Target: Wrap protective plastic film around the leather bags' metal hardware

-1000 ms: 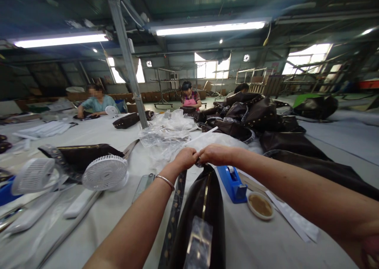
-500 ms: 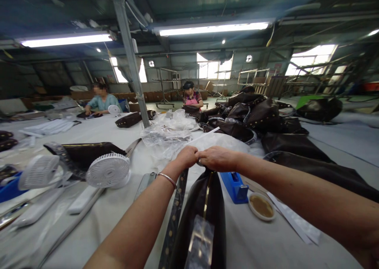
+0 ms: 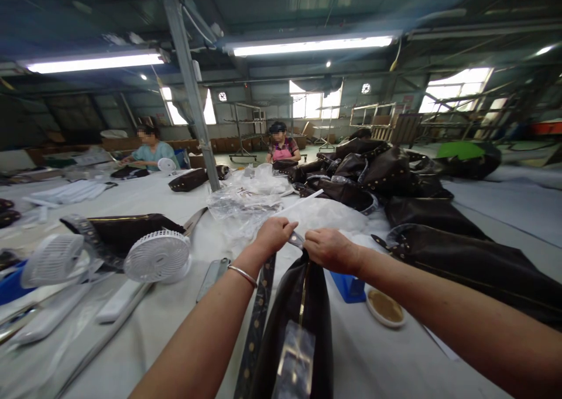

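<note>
A dark brown leather bag [image 3: 318,305] with a gold zipper lies lengthwise in front of me, its near end by my body. Clear plastic covers a metal buckle [image 3: 293,367] on it. Along its left side runs a dark strap [image 3: 254,340] with metal studs, leading up to my left hand [image 3: 274,235], which is closed on it. My right hand [image 3: 329,250] is closed at the far tip of the bag, fingers pinched together. A short shiny piece of the strap shows between both hands. What exactly the right fingertips grip is partly hidden.
Right of the bag are a blue tape dispenser [image 3: 349,288] and a round dish [image 3: 386,306]. A phone [image 3: 213,277] and white fans [image 3: 157,255] lie left. Brown bags [image 3: 386,171] are piled ahead beside plastic wrapping [image 3: 246,194]. Two people [image 3: 283,147] sit across the table.
My hands, together before, have drawn slightly apart, with the right one shifting right. A short piece of strap now shows between them. The view has turned slightly.
</note>
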A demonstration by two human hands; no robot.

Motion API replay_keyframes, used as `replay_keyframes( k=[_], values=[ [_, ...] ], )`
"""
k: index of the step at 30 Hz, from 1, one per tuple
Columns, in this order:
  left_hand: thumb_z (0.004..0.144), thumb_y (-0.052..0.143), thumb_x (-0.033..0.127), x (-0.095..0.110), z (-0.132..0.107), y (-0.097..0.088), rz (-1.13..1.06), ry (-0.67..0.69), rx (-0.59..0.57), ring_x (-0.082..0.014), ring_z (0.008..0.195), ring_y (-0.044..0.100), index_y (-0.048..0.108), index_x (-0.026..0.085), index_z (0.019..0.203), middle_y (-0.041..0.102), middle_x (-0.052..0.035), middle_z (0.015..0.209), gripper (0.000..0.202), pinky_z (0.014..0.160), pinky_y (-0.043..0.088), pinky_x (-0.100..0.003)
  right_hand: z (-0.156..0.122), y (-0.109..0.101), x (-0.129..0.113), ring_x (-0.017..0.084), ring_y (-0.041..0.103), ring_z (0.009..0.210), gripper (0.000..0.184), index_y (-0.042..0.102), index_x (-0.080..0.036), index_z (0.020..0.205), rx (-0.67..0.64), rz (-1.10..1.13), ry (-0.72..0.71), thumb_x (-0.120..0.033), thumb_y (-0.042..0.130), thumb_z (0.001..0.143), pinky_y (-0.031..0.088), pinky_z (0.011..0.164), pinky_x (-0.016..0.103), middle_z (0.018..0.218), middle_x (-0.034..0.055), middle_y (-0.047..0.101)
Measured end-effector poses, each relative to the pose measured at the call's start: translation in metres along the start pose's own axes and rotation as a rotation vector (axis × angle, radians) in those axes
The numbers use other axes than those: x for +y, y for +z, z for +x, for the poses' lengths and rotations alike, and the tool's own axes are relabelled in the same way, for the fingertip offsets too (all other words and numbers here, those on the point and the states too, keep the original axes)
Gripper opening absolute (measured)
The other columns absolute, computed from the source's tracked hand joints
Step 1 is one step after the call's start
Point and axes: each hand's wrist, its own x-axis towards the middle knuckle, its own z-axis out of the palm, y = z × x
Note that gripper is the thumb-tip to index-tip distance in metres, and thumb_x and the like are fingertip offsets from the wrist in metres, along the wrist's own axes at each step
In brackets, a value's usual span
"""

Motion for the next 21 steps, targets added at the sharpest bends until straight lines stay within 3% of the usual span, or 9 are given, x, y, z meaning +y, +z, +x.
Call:
replay_keyframes(
  k=[5, 9, 12, 16, 21],
  values=[
    [0.096, 0.048, 0.045, 0.005, -0.012, -0.008, 0.011, 0.014, 0.072, -0.0146, 0.058, 0.050, 0.066, 0.018, 0.066, 0.063, -0.0020, 0.061, 0.044, 0.058, 0.031, -0.027, -0.010, 0.003, -0.008, 0.015, 0.052, 0.065, 0.021, 0.063, -0.016, 0.076, 0.208, 0.273, 0.161, -0.012, 0.047, 0.090, 0.038, 0.061, 0.028, 0.077, 0.0062, 0.061],
    [0.097, 0.047, 0.046, 0.007, -0.020, -0.018, 0.044, 0.015, 0.117, -0.0152, 0.058, 0.050, 0.065, 0.019, 0.067, 0.062, -0.0017, 0.061, 0.044, 0.059, 0.031, -0.028, -0.009, 0.001, -0.003, 0.016, 0.056, 0.072, 0.016, 0.067, -0.016, 0.080, 0.332, 0.752, 0.562, -0.020, 0.053, 0.086, 0.041, 0.069, 0.027, 0.077, 0.0042, 0.062],
    [0.098, 0.047, 0.046, 0.014, -0.024, -0.022, 0.086, 0.023, 0.138, -0.0163, 0.060, 0.052, 0.065, 0.019, 0.067, 0.063, -0.0029, 0.063, 0.044, 0.059, 0.031, -0.028, 0.003, 0.003, 0.006, 0.018, 0.058, 0.076, 0.025, 0.071, -0.016, 0.083, 0.250, 0.964, 0.721, -0.032, 0.053, 0.088, 0.042, 0.070, 0.028, 0.078, 0.0038, 0.066],
    [0.098, 0.048, 0.043, 0.029, -0.026, -0.026, 0.156, 0.064, 0.144, -0.0187, 0.066, 0.058, 0.066, 0.019, 0.071, 0.068, -0.0053, 0.069, 0.040, 0.060, 0.031, -0.030, 0.018, 0.013, 0.005, 0.015, 0.054, 0.063, 0.035, 0.069, -0.015, 0.069, 0.117, 1.140, 0.690, -0.044, 0.054, 0.085, 0.041, 0.060, 0.025, 0.063, 0.0000, 0.061],
    [0.099, 0.046, 0.045, 0.037, -0.030, -0.035, 0.242, 0.128, 0.128, -0.0242, 0.079, 0.063, 0.068, 0.018, 0.078, 0.072, -0.0113, 0.083, 0.040, 0.067, 0.036, -0.032, 0.009, 0.027, -0.012, 0.012, 0.048, 0.058, 0.032, 0.064, -0.015, 0.067, 0.113, 1.236, 0.765, -0.044, 0.058, 0.081, 0.036, 0.057, 0.024, 0.057, -0.0027, 0.055]
  ],
)
